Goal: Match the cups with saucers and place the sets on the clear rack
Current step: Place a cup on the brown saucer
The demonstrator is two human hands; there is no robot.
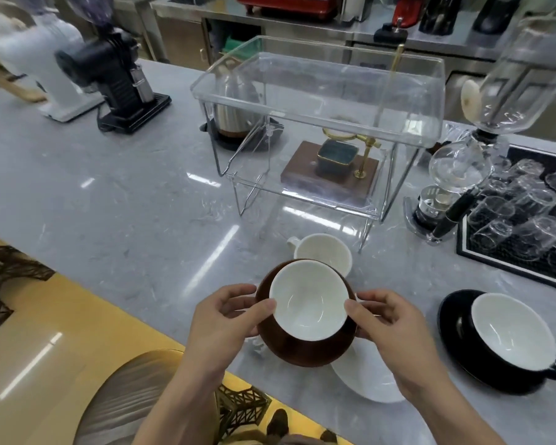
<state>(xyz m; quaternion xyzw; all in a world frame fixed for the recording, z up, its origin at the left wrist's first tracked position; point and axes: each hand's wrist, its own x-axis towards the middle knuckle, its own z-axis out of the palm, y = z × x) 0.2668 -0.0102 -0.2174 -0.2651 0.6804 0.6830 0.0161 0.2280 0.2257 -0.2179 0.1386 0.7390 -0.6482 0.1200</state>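
Note:
A brown cup [308, 298] with a white inside sits on a brown saucer [305, 351], lifted above the counter. My left hand [228, 316] grips the set's left edge and my right hand [389, 319] grips its right edge. Behind the set a white cup [326, 252] stands on the counter. A white saucer [363, 377] lies under the held set, partly hidden. To the right a black cup [511, 332] rests on a black saucer [456, 335]. The clear two-tier rack [321, 101] stands further back with both shelves bare.
Two grinders [116, 75] stand at the back left. A siphon brewer [463, 175] and a black mat of upturned glasses [520, 216] are at the right. A kettle [235, 117] and a wooden dripper stand [334, 171] sit behind the rack. The counter's near edge [142, 319] runs diagonally.

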